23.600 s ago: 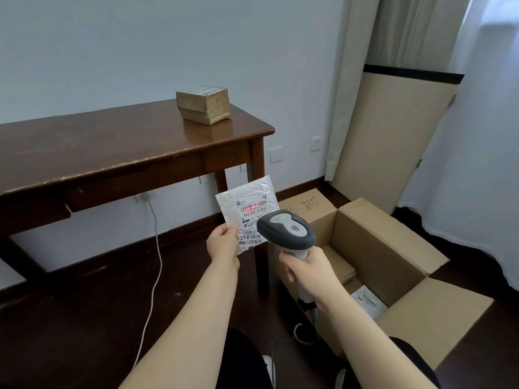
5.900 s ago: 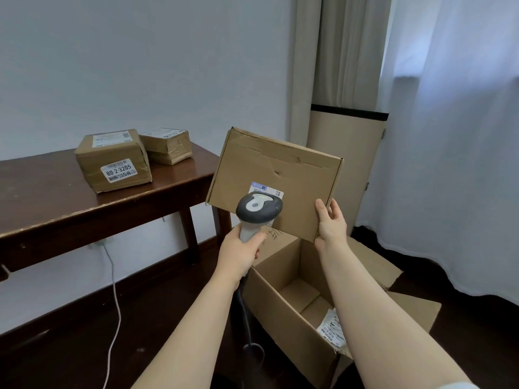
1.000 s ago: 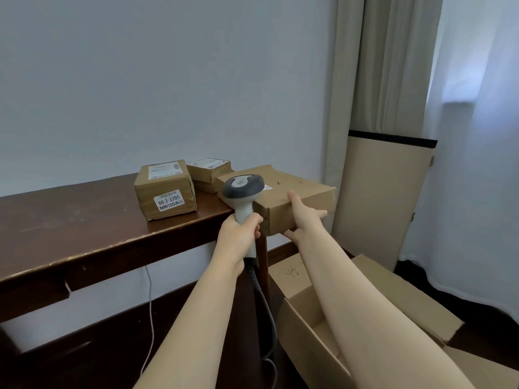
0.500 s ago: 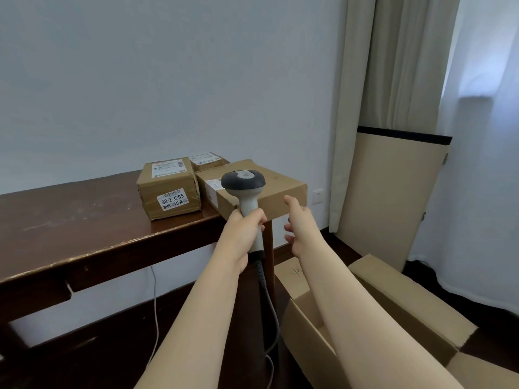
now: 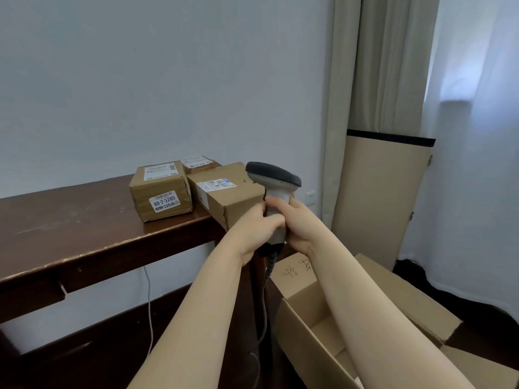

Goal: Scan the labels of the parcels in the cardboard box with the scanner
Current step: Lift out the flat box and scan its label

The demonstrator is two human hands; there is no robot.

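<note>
Grey scanner (image 5: pixel 276 189) stands upright off the surface's (image 5: pixel 70 220) right edge, with the left hand (image 5: pixel 254 231) and right hand (image 5: pixel 302 224) together, both curled round its handle, judged a change of grip. Labelled parcels (image 5: pixel 161 189) sit at that edge, apparently already scanned. The cardboard box (image 5: pixel 303 343) stands open on the floor below.

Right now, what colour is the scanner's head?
The scanner head is dark grey on top, light grey beneath; head view.

Flat parcel (image 5: pixel 224 192) on table (image 5: pixel 70 220) just behind grip on scanner (image 5: pixel 273 181); labelled parcel (image 5: pixel 161 192) further left, small parcel (image 5: pixel 198 164) behind; cardboard box (image 5: pixel 309 346) below-right, cable (image 5: pixel 264 310) beneath.
</note>
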